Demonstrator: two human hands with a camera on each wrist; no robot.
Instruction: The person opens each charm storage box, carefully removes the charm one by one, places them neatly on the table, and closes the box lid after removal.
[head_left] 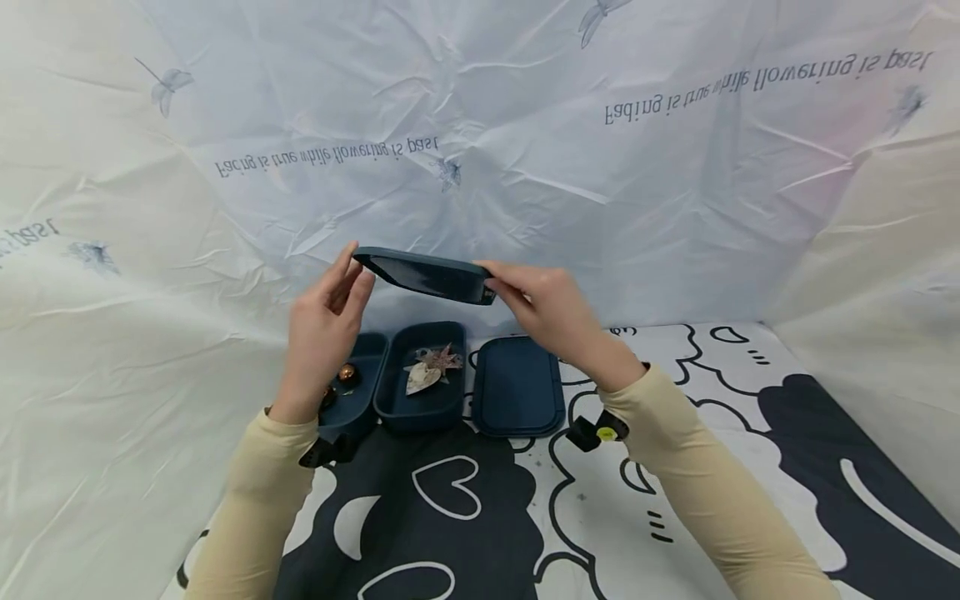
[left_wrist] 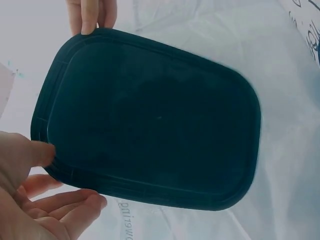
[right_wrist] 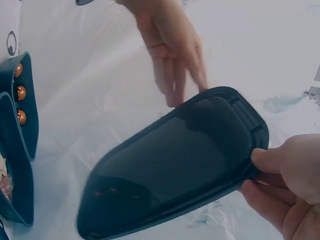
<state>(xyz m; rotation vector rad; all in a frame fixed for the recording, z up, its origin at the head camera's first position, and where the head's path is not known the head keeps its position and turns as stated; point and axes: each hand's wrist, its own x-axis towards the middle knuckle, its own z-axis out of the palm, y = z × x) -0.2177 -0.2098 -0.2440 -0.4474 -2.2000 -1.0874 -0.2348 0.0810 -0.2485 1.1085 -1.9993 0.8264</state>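
"What do I hold from here?"
"My left hand point(head_left: 320, 340) and right hand point(head_left: 553, 317) pinch the lid point(head_left: 427, 274) in the air; this step, I judge, is lid handling."
"And next?"
"It calls for even grip, I think. Farther, lower, stands an open box point(head_left: 420, 422)."

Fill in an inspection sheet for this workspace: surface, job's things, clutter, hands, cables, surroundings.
Surface: black-and-white patterned cloth.
Job's things: dark blue lid, raised and tilted between both hands.
Clutter: left container with copper-coloured balls; middle container with star-shaped and pale pieces; other lid lying flat at right, whether on a container I cannot tell.
Grippers: bare hands; left hand holds one end of the raised lid, right hand pinches the other.
Cables: nothing seen.
Surroundings: pale, creased sheeting with printed lettering.
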